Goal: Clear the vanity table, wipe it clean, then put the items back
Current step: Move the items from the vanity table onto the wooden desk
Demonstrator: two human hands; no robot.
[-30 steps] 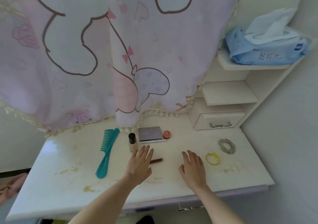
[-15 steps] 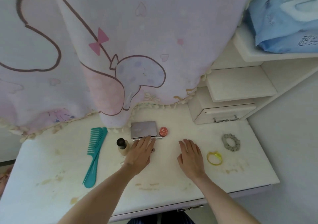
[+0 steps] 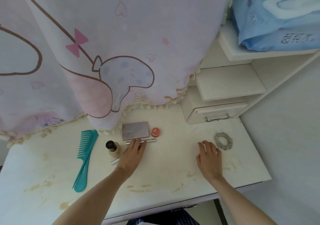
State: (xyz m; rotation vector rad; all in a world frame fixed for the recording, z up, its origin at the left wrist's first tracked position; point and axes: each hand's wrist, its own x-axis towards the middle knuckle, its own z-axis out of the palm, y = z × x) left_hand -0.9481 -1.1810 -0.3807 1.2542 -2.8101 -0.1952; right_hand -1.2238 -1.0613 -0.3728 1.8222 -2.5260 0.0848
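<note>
1 head-worn camera looks steeply down, close over the vanity table (image 3: pixel 173 176) and both forearms.

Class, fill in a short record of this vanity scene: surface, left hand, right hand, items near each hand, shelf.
surface: vanity table, stained
left hand: fingertips on silver tube
right hand: open, beside grey scrunchie
near left hand: teal comb, foundation bottle, compact, red tin
shelf: blue wipes pack
</note>
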